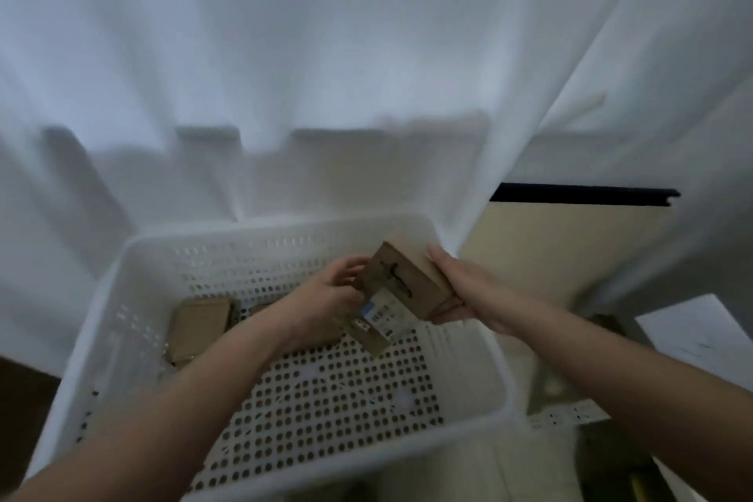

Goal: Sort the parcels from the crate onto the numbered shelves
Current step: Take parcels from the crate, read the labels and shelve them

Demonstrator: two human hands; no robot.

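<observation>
A brown cardboard parcel [397, 289] with a white printed label is held tilted above the white perforated crate [134, 257]. My right hand [456, 289] grips its right side, fingers over the top edge and thumb underneath. My left hand [334, 293] holds its left edge with curled fingers. Another brown parcel [199, 324] lies flat on the crate floor at the left, partly behind my left forearm. No numbered shelf shows in this view.
White cloth [326, 73] hangs behind the crate. To the right stands a cream panel [562, 249] with a dark top edge. A white sheet of paper [692, 334] lies at the far right.
</observation>
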